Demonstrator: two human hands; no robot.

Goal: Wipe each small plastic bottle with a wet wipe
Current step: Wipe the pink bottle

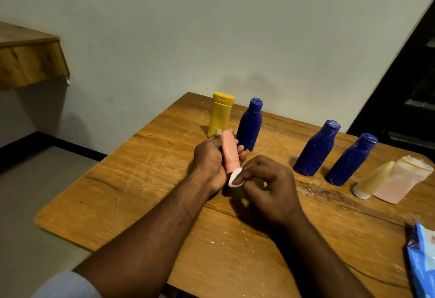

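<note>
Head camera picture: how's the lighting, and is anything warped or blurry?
Head view: dim, even light, no glare, faint shadows on the wall behind the yellow bottle. Head view: wide-angle warp seems to lean the rightmost blue bottle and the doorway outward. Head view: the left hand on the pink bottle and the right hand pinching the wipe look slightly soft.

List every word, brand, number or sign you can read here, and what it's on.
No text reads clearly.
On the blue packet: printed marks, too blurred and cut off to read.
On the two blue bottles at right: pale marks on the caps, too small to read.
On the pink bottle, yellow bottle and wipe: no lettering shows.
</note>
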